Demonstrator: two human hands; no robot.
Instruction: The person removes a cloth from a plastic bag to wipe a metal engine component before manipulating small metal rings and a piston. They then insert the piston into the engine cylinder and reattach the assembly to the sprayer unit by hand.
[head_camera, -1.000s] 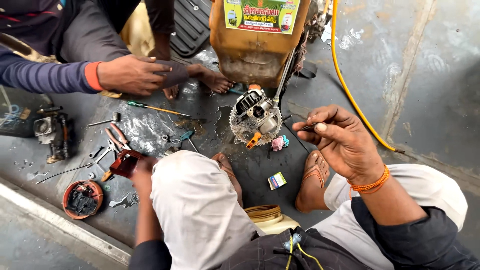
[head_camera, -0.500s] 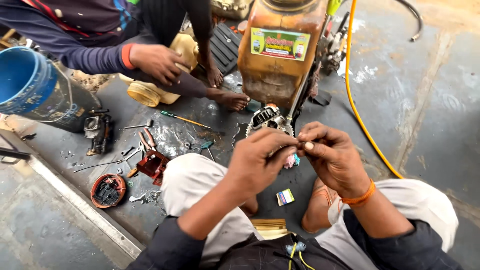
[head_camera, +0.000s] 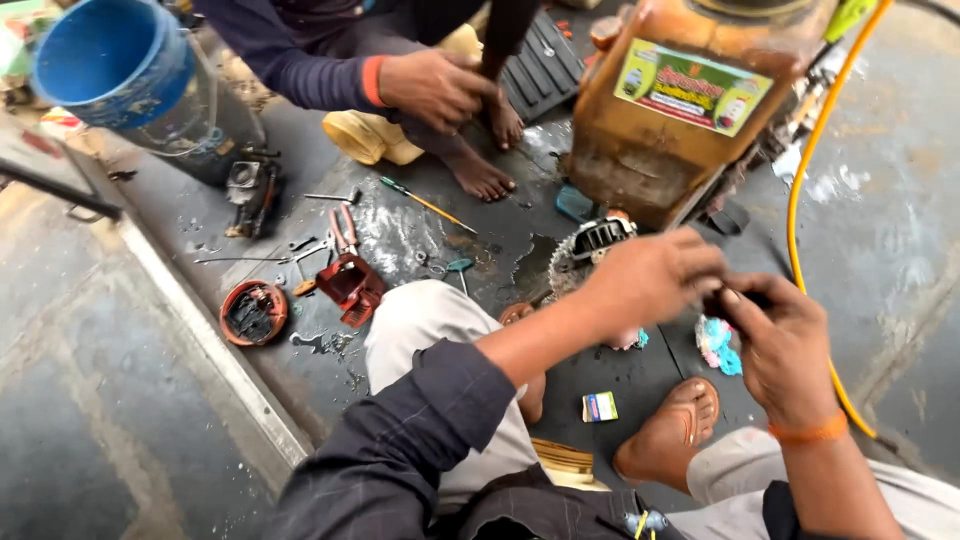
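My left hand (head_camera: 650, 280) and my right hand (head_camera: 775, 335) meet in front of me, fingertips pinched together on a small dark part that I cannot make out. Just below and behind them on the dark floor sits a round metal engine part (head_camera: 590, 250) with fins. A pink and blue rag (head_camera: 718, 345) lies under my right hand. My right wrist wears an orange band. My knees and one sandalled foot (head_camera: 675, 425) show below.
A big orange tank (head_camera: 680, 100) stands behind the engine part, with a yellow hose (head_camera: 800, 230) curving past it. Another person sits opposite, hand (head_camera: 435, 88) on a bare foot. Red pliers (head_camera: 345, 230), a screwdriver (head_camera: 425, 203), a red cover (head_camera: 350, 285), a round part (head_camera: 252, 312) and a blue bucket (head_camera: 105, 60) lie left.
My left hand has come up from the floor on the left and joined my right hand. My view has swung left and down, and the blue bucket came into sight.
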